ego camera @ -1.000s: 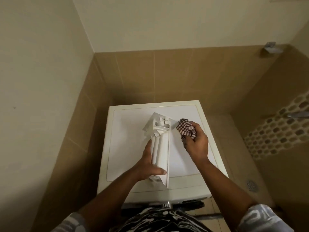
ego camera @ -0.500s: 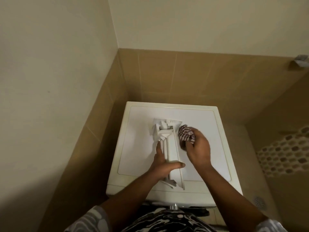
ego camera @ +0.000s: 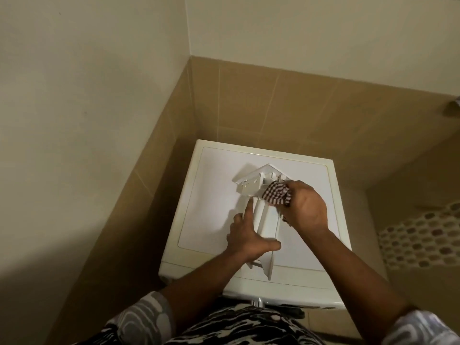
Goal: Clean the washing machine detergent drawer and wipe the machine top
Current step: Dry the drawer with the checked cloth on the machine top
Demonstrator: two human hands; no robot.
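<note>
**Wiping the far end of the drawer, with some risks**

The drawer [ego camera: 263, 220] could slip from here. It lies loose on the top of the washing machine [ego camera: 214, 200], out of its slot, and its near end reaches to the front edge of the machine. If I push too hard with the cloth [ego camera: 276, 194], the drawer may slide sideways or turn, and then fall to the floor. The small plastic parts at the far end look thin, so I judge that strong rubbing there could bend or break them. Also the cloth is bunched, so a fold could catch on one of these parts and pull the drawer with it.

My left hand [ego camera: 249, 237] is open and spread. The thumb presses across the near part of the drawer and the index finger lies along its left side, so this hand pins the drawer down more than it grips it. My right hand [ego camera: 306, 207] is closed around the checked cloth and pushes it into the far, wider end of the drawer. The drawer therefore lies between my two hands, lengthwise away from me, and touches both. The rest of the machine top is bare, and I judge it is not yet wiped.
</note>
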